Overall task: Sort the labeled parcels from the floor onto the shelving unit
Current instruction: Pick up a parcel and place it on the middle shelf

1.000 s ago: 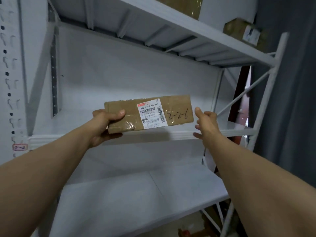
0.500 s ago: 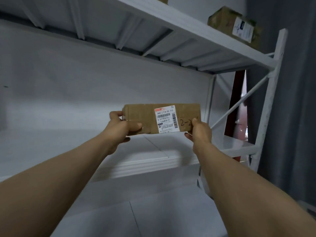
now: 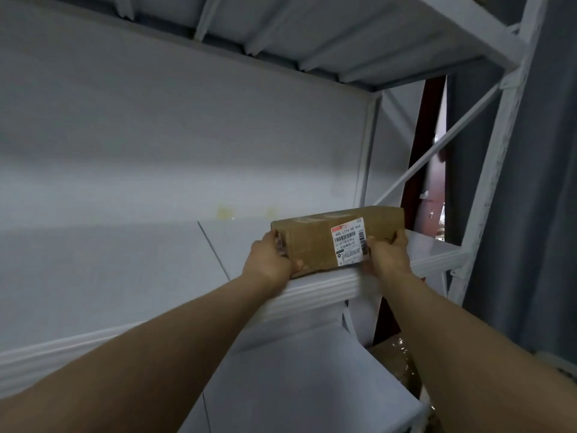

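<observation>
Change vs half a second ago: box (image 3: 315, 242) is no longer in mid-air, it's down on the shelf (image 3: 312, 289), bottom edge at the front lip just under both hands. Left hand (image 3: 271, 260) still grips the left end, thumb on the front face. Right hand (image 3: 388, 256) grips the right end, now covering the handwritten number beside the label (image 3: 348, 240)
</observation>
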`<move>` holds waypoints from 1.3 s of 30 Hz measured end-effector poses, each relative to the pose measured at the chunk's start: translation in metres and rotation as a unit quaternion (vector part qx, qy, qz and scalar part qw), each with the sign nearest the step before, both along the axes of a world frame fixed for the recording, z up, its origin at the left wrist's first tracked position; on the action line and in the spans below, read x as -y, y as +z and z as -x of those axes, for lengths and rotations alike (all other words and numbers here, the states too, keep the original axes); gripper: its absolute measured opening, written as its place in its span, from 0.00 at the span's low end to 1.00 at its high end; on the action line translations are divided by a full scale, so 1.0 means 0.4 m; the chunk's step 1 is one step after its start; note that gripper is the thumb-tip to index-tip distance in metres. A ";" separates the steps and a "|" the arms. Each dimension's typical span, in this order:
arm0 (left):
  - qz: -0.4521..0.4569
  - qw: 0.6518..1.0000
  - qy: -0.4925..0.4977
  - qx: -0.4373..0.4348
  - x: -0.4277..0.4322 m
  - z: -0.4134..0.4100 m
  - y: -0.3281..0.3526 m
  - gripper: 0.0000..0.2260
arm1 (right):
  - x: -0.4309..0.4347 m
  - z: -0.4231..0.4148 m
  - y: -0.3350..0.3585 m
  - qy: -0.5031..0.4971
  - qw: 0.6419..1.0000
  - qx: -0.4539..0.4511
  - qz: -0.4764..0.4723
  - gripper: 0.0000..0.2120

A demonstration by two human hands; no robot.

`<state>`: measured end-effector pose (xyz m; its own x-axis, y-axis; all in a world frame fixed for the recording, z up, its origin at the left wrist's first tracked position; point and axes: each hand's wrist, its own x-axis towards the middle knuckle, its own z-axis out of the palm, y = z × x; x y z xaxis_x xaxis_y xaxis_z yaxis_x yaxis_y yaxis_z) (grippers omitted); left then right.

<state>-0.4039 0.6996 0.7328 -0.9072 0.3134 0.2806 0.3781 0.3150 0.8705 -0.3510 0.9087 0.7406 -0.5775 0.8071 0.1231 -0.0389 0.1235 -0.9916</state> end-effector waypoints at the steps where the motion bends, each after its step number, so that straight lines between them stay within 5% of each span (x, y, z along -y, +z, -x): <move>1: 0.010 1.000 0.003 -0.009 -0.037 0.009 -0.006 0.33 | -0.021 0.012 -0.011 0.016 1.000 0.005 0.003 0.36; 6: 0.061 0.995 -0.014 -0.081 -0.225 0.049 -0.009 0.43 | -0.087 0.068 -0.043 0.011 0.998 0.030 -0.050 0.26; 13: 0.114 0.985 -0.037 -0.124 -0.441 0.088 -0.011 0.31 | -0.187 0.099 -0.038 -0.013 0.987 0.096 -0.126 0.25; 20: 0.093 0.989 -0.068 -0.089 -0.540 0.092 0.008 0.38 | -0.296 0.083 -0.041 -0.017 0.981 0.119 -0.154 0.26; 31: 0.074 0.987 -0.084 -0.112 -0.586 0.093 0.004 0.31 | -0.317 0.064 -0.027 0.003 0.982 0.120 -0.148 0.23; 39: 0.103 0.989 -0.057 -0.088 -0.457 0.085 0.022 0.28 | -0.191 0.071 -0.003 -0.020 0.977 0.104 -0.188 0.07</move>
<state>-0.4380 0.8823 0.7414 -0.8057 0.4777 0.3502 0.5610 0.4258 0.7099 -0.3795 0.9850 0.7394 -0.5897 0.7504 0.2987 0.1703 0.4770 -0.8622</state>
